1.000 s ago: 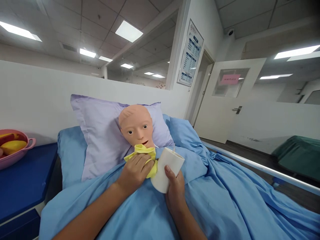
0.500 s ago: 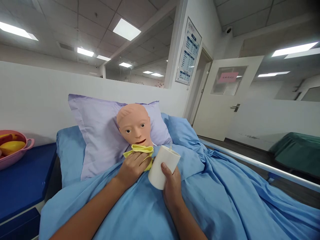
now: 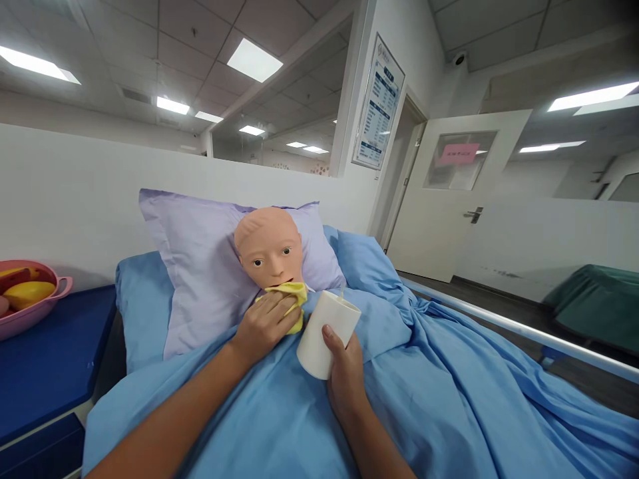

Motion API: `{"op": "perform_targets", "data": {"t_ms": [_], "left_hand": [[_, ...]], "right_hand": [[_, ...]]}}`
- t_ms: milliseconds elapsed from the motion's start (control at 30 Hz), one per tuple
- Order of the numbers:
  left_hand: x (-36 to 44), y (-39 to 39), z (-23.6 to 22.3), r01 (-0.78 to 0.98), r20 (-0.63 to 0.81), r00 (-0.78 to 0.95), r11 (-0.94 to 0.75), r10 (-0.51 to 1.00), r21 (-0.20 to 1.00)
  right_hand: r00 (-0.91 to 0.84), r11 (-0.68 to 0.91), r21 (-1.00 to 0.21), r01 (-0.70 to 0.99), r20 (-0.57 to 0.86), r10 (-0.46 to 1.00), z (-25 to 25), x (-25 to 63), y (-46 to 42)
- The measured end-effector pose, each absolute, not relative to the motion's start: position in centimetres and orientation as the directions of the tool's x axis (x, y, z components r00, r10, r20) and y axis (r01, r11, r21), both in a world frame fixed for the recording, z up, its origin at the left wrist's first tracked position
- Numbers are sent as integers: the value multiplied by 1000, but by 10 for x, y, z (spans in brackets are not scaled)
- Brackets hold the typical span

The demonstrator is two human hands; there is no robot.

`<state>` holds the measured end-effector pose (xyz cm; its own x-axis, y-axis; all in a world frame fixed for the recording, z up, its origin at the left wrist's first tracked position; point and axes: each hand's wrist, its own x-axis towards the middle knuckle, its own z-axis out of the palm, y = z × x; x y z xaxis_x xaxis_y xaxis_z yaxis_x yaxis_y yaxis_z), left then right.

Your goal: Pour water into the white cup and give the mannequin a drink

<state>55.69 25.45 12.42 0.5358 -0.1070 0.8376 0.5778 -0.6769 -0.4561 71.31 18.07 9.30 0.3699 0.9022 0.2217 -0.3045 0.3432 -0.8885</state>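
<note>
A manikin (image 3: 269,243) lies in the bed with its head on a lilac pillow (image 3: 200,266). My left hand (image 3: 264,324) is closed on a folded yellow cloth (image 3: 298,291) and presses it against the manikin's mouth and chin, covering part of the mouth. My right hand (image 3: 345,366) grips a white cup (image 3: 327,332), which leans to the right just beside the cloth. A thin pale straw (image 3: 342,293) sticks up from the cup's rim. What is inside the cup is hidden.
Blue quilt (image 3: 449,379) covers the bed, with a metal side rail (image 3: 499,319) along the right. At left, a pink basin (image 3: 30,319) holding yellow things stands on a blue-topped cabinet (image 3: 54,372). A door (image 3: 449,219) stands open behind.
My left hand has moved the yellow cloth slightly up onto the manikin's mouth, which showed more fully before. The cup in my right hand has stayed nearly in place.
</note>
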Motion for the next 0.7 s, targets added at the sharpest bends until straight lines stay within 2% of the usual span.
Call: {"op": "perform_targets", "data": {"t_ms": [133,267,400,533,700], "left_hand": [[546,241,112,550,841,538,-730,-61,-405],[547,244,130,534,856,497,-729,-140,-429],[556,259,142,551,857,493,-709,-148,-440],[559,267,125,562,862,487,-706,-139,-431],[550,261,97,569,888,456,-749,-56,-339]], "right_hand": [[368,336,-888,-313,213,905,91,713,181],[390,358,-882,-306,227,892,89,713,184],[406,367,-875,-316,225,886,89,713,185],[385,350,-880,-321,216,897,88,715,186],[378,322,-894,-312,194,905,81,719,190]]}}
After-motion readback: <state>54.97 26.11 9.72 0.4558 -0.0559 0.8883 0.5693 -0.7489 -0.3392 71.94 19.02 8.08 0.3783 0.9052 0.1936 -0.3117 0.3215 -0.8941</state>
